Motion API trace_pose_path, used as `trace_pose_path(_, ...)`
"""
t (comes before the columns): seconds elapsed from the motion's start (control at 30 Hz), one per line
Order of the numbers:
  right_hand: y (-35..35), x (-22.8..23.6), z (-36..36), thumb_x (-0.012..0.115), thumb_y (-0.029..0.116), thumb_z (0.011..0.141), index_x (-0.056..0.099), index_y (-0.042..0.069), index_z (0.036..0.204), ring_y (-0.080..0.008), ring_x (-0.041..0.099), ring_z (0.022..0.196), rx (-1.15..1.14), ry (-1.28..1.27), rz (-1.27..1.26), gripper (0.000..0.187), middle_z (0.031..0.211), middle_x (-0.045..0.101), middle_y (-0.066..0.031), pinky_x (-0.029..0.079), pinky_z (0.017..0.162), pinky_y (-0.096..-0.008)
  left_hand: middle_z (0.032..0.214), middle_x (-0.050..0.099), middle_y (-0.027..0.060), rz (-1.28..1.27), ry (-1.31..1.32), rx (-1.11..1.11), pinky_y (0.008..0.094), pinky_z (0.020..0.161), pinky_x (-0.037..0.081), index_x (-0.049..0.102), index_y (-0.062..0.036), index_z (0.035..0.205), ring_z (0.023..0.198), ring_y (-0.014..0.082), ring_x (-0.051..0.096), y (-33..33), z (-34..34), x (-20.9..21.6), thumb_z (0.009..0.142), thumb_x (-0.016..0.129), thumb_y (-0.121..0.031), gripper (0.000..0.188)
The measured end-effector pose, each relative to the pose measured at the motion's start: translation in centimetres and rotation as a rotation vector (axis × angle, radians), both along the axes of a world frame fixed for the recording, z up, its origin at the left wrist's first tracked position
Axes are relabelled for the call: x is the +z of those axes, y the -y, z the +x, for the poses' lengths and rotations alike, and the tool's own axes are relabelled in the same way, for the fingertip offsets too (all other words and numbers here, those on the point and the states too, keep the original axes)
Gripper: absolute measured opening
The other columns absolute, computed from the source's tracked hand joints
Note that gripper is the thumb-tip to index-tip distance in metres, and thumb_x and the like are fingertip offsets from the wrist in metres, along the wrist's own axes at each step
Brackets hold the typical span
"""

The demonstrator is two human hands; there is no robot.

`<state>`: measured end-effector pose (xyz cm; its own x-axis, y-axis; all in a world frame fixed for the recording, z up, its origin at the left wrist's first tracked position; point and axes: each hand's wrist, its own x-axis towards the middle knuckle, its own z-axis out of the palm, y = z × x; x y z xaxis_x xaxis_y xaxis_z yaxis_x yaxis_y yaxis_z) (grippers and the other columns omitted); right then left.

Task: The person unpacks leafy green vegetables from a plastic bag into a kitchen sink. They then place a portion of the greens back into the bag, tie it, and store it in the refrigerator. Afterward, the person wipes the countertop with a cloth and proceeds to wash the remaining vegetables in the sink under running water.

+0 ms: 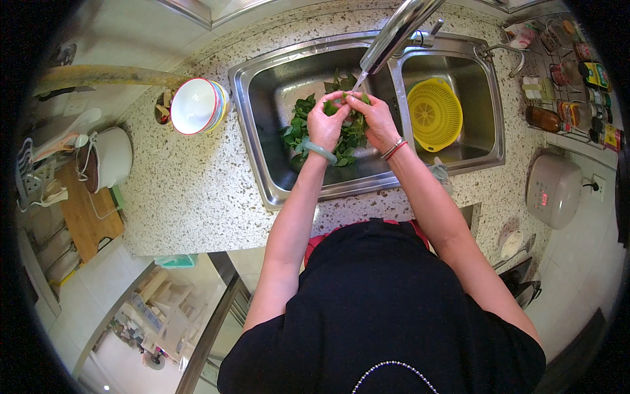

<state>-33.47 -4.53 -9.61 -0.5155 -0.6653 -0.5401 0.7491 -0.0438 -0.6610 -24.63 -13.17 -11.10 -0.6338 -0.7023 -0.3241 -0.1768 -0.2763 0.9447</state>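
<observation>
Both of my hands meet over the left basin of a steel sink [254,157], right under the faucet [377,58], where a stream of water falls. My left hand [325,123], a pale green bangle at its wrist, is closed on some leafy greens. My right hand [375,119] pinches at the same greens, its fingertips close to the left ones. Below and around the hands lies a heap of dark green leafy greens [298,125] in the basin. The fingers partly hide what is between them.
A yellow plastic colander [435,115] sits in the right basin. Stacked bowls [193,106] stand on the speckled counter [174,190] to the left. At the right are a rice cooker [554,190] and a wire rack of jars [571,98]. A cloth [440,172] hangs at the sink's front edge.
</observation>
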Motion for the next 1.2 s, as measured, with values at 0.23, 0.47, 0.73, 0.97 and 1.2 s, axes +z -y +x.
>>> trace_pose_path(0.23,-0.4,-0.3,-0.2,0.065,0.008,0.084,0.058,-0.001,0.105,-0.0134,0.062,0.079,0.013,-0.075,0.082,0.023,0.091,0.064,-0.0060,0.053,0.070,-0.0271,0.085,0.064,0.0017,0.166,0.049,0.025,0.0234,0.057,0.052,0.065,-0.0050,0.097,0.072,0.0097,0.062,1.0,-0.1,0.8,0.085,0.069,-0.025,0.024)
trace_pose_path(0.47,-0.5,-0.3,-0.1,0.068,0.008,0.082,0.059,-0.001,0.106,-0.0107,0.060,0.077,0.118,-0.274,0.165,0.028,0.088,0.062,-0.0039,0.051,0.066,-0.0245,0.081,0.064,-0.0003,0.199,0.139,-0.028,0.0227,0.058,0.049,0.064,-0.0075,0.095,0.070,0.0073,0.059,1.5,0.1,-0.5,0.085,0.068,-0.025,0.020)
trace_pose_path(0.73,-0.9,0.2,-0.6,0.066,0.017,0.086,0.062,0.000,0.098,-0.0071,0.055,0.068,0.065,-0.118,0.091,0.021,0.081,0.060,-0.0009,0.049,0.058,-0.0225,0.089,0.067,0.0034,0.257,0.045,0.062,0.0247,0.063,0.047,0.062,-0.0051,0.101,0.073,0.0091,0.059,1.9,0.4,0.5,0.090,0.062,-0.020,0.019)
trace_pose_path(0.97,0.1,0.4,-0.4,0.071,0.021,0.082,0.063,0.001,0.097,-0.0072,0.053,0.062,0.165,-0.271,0.258,0.026,0.072,0.058,-0.0011,0.046,0.054,-0.0234,0.082,0.065,0.0032,-0.345,0.052,0.041,0.0212,0.066,0.048,0.063,-0.0020,0.092,0.069,0.0094,0.058,1.0,-0.4,0.0,0.083,0.066,-0.008,0.011)
trace_pose_path(1.2,-0.5,0.6,-0.9,0.066,0.009,0.082,0.065,0.000,0.099,-0.0091,0.056,0.068,0.099,-0.208,0.149,0.019,0.078,0.062,-0.0026,0.047,0.059,-0.0238,0.088,0.064,0.0047,0.239,-0.110,0.057,0.0236,0.066,0.051,0.055,-0.0035,0.110,0.075,0.0101,0.061,1.9,0.5,0.7,0.086,0.064,-0.009,0.026)
